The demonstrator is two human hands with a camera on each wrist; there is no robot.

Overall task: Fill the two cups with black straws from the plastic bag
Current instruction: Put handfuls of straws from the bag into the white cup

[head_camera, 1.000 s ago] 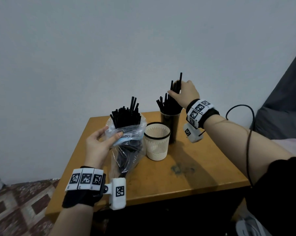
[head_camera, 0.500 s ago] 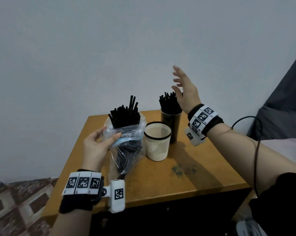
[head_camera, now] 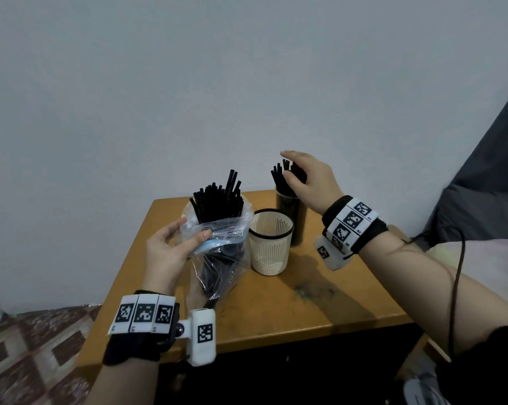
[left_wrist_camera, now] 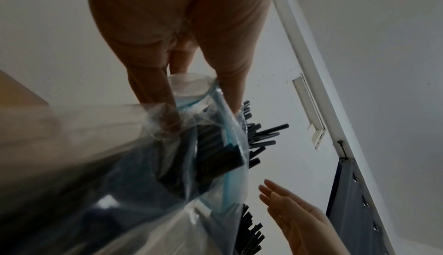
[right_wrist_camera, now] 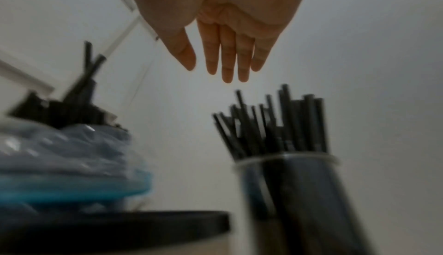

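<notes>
A clear plastic bag (head_camera: 217, 252) full of black straws (head_camera: 217, 200) stands on the wooden table (head_camera: 276, 311). My left hand (head_camera: 174, 244) pinches the bag's rolled rim (left_wrist_camera: 191, 92) between thumb and fingers. A cream slotted cup (head_camera: 270, 244) with a dark rim stands empty beside the bag. Behind it a dark cup (head_camera: 290, 211) holds several black straws (right_wrist_camera: 275, 126). My right hand (head_camera: 302, 179) hovers flat just above those straw tips, fingers (right_wrist_camera: 227, 60) straight and holding nothing.
The table stands against a plain grey wall (head_camera: 247, 83). A patterned floor (head_camera: 27, 346) lies at the left. A dark fabric surface (head_camera: 486, 185) and a black cable (head_camera: 457, 287) are at the right. A dark stain (head_camera: 308, 290) marks the table's middle.
My right hand let go of straws in the dark cup, lifted with fingers spread, then came back down flat over the straw tips. My left hand kept its hold on the bag.
</notes>
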